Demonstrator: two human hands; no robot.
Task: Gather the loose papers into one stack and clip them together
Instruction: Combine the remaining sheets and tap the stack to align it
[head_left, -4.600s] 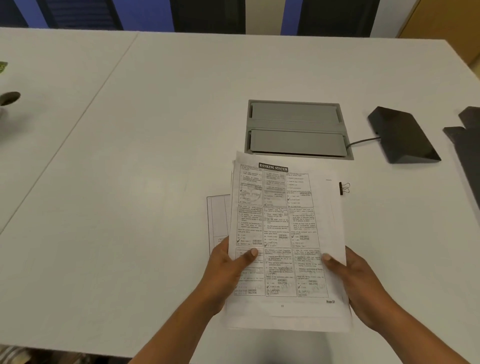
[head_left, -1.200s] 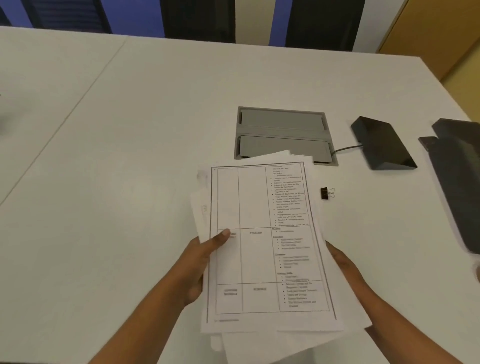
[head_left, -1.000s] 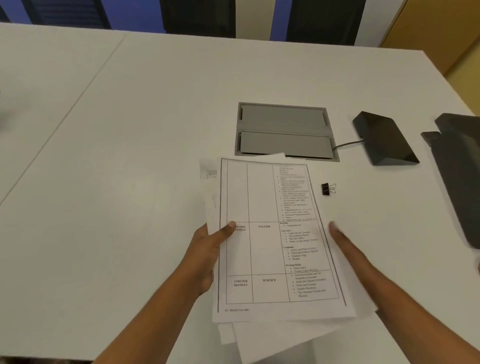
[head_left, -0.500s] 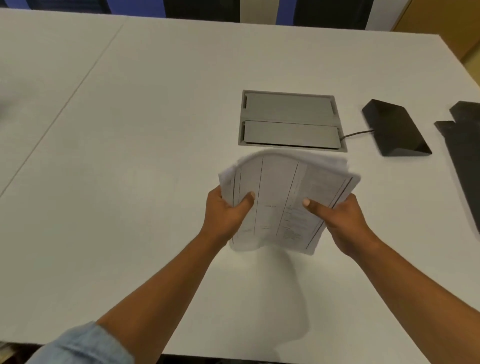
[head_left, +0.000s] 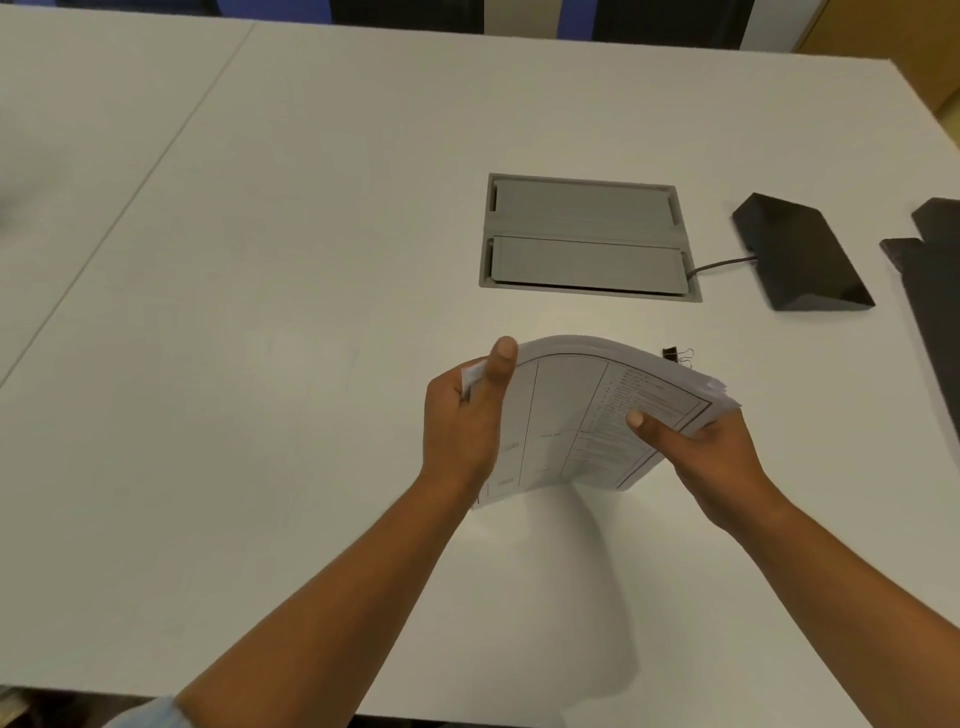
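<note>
Both hands — left hand (head_left: 462, 415), right hand (head_left: 711, 457) — grasp the bowed paper stack (head_left: 587, 415) above the bench (head_left: 260, 312); uneven edges could let sheets slip before the binder clip (head_left: 675, 354) is fitted.

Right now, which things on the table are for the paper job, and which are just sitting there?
For the job:
- paper stack, lifted and bowed, held by the left hand and right hand
- binder clip, on the table behind it

Just lying about:
- grey cable hatch
- black wedge box with its cord
- dark object at the right edge
</note>
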